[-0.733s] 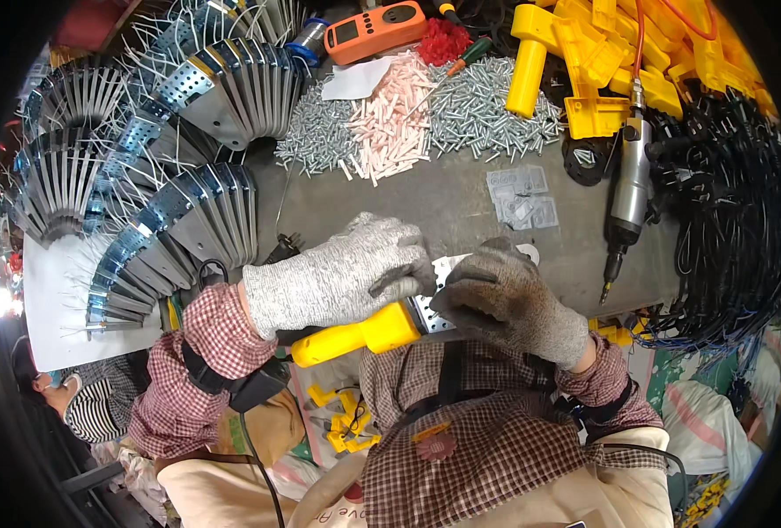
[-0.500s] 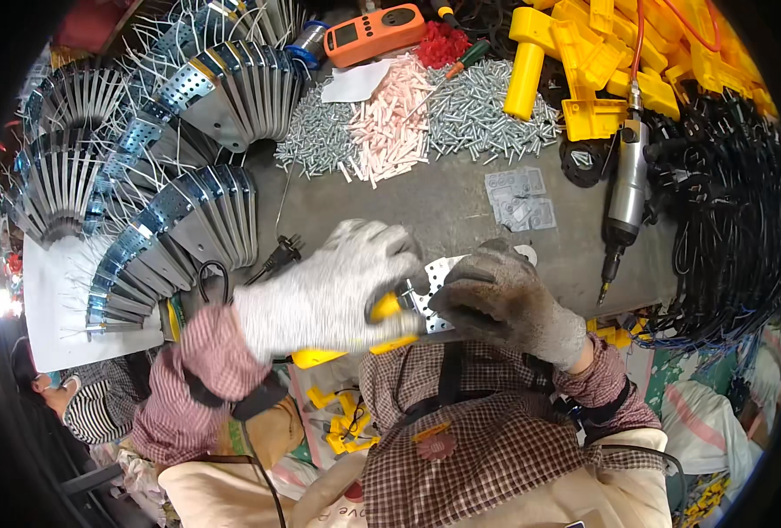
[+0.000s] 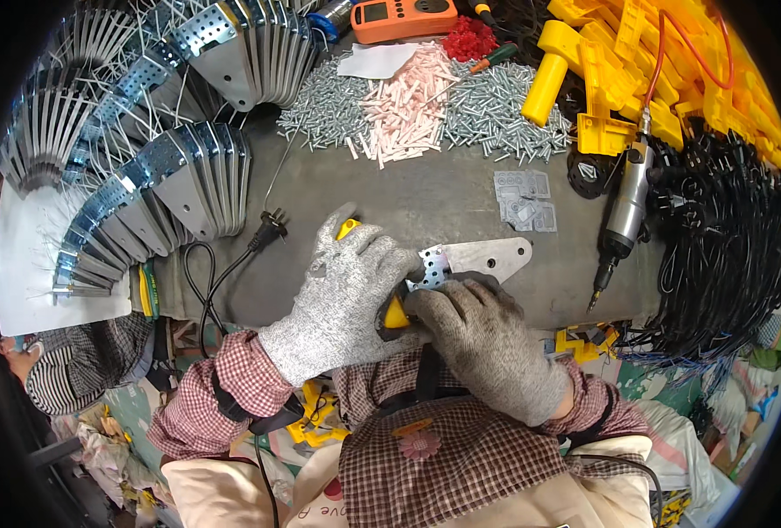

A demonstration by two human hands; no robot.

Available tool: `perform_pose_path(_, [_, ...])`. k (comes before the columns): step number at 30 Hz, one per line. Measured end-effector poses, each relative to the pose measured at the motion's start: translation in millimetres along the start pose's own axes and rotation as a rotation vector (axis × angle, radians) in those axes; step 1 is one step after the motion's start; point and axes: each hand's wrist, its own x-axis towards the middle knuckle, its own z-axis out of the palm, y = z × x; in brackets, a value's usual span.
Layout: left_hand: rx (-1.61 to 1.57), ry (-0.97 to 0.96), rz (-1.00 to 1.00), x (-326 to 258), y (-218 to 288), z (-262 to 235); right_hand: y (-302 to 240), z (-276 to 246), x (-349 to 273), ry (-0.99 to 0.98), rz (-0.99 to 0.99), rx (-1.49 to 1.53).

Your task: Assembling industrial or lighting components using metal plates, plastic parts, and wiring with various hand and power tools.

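Note:
My left hand (image 3: 342,286), in a light grey knit glove, is closed around a yellow plastic handle housing (image 3: 397,313). Most of the housing is hidden by the fingers; a bit shows above the index finger and another below. My right hand (image 3: 492,343), in a darker, worn glove, pinches close by at the housing's right end. Between the hands a perforated shiny metal bracket (image 3: 433,267) comes out, joined to a flat grey metal plate (image 3: 492,256) with two holes that points right. What the right fingertips grip is partly covered.
Piles of silver screws (image 3: 505,110) and pale pink sleeves (image 3: 405,106) lie at the back. Rows of metal plate assemblies (image 3: 188,185) stand left. A power screwdriver (image 3: 626,198), yellow housings (image 3: 681,79) and black cords (image 3: 716,238) occupy the right. A plug (image 3: 272,227) lies left of my hands.
My left hand has turned more upright around the yellow housing. The flat metal plate now shows extending right above my right hand, which has moved slightly down. The whole view has shifted a little.

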Motion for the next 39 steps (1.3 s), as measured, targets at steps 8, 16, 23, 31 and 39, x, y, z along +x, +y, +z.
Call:
perform_pose_path(8, [-0.008, 0.143, -0.003, -3, -3, 8, 78, -63, -31, 0.703, 0.536, -0.137])
perform_pose_path(16, [-0.008, 0.187, -0.027, 29, -14, 4, 127, -92, -2, 0.588, 0.91, -0.23])
perform_pose_path(23, [-0.017, 0.221, -0.002, 23, -21, 9, 96, -72, -12, 0.916, 0.347, 1.593])
perform_pose_path(31, [-0.039, 0.216, -0.02, 22, -22, 7, 104, -5, 27, 0.791, 0.056, 2.164])
perform_pose_path(39, [-0.032, 0.107, -0.047, 24, -23, 5, 102, -5, 27, 0.742, 0.091, 2.217])
